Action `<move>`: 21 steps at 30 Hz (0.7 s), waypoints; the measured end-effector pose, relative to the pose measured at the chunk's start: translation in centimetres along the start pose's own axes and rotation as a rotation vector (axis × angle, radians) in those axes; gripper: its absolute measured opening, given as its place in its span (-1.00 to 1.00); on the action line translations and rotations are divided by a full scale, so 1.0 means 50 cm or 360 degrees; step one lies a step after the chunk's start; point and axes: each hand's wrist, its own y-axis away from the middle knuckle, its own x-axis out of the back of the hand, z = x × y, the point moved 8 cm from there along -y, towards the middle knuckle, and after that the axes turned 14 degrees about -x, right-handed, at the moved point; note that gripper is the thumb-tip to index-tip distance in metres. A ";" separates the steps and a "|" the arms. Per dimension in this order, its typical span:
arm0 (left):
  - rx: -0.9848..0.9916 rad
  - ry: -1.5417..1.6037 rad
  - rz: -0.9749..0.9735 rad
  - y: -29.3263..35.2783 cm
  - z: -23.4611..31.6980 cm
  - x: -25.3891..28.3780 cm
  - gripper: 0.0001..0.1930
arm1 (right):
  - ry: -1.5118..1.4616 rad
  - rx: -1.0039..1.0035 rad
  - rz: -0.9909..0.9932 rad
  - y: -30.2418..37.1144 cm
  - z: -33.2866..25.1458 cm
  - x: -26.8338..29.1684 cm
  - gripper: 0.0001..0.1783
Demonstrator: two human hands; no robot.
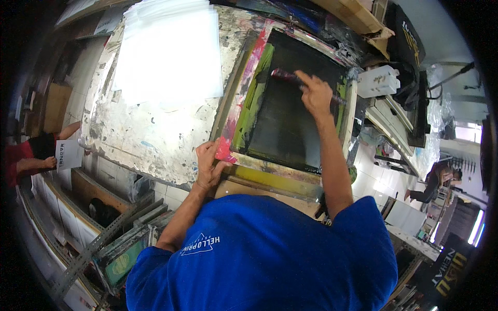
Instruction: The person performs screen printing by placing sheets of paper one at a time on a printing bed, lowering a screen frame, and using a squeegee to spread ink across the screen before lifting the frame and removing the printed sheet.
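Squeegee [282, 75] lies crosswise within frame [245, 93], open mesh [284, 135] nearside. Fingers clamped: right hand [315, 96] on squeegee, left hand [207, 167] on frame's near-left corner.

Person in the blue shirt [290, 249] has their right hand [316, 96] wrapped round a dark reddish squeegee [286, 76], index finger stretched out, right over the black mesh of a printing screen [277, 167]. Left hand [208, 163] is gripping its near left corner, by some red tape [224, 149]. Big messy pile of white sheets [168, 57] on the super paint-splotched table [150, 137] next to it. Someone in red [15, 158] off to the left's holding a printed card [70, 154], btw.
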 end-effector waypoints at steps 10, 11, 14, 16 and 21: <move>-0.0106 0.0202 0.0400 -0.104 0.122 0.070 -0.35 | -0.0074 -0.0045 -0.0181 0.264 -0.223 0.312 -0.32; -0.0081 0.0237 0.0446 -0.125 0.143 0.079 -0.41 | -0.0041 -0.0056 -0.0192 0.265 -0.241 0.344 -0.32; -0.0146 0.0297 0.0713 -0.200 0.194 0.103 -0.49 | 0.0094 0.0037 0.0022 0.235 -0.280 0.428 -0.23; -0.0165 0.0305 0.0814 -0.261 0.217 0.114 -0.40 | 0.0088 0.0208 0.0276 0.183 -0.270 0.466 -0.16; -0.0424 0.1094 0.1141 -0.420 0.173 0.053 -0.50 | -0.0289 0.0348 0.0209 0.030 -0.245 0.576 -0.36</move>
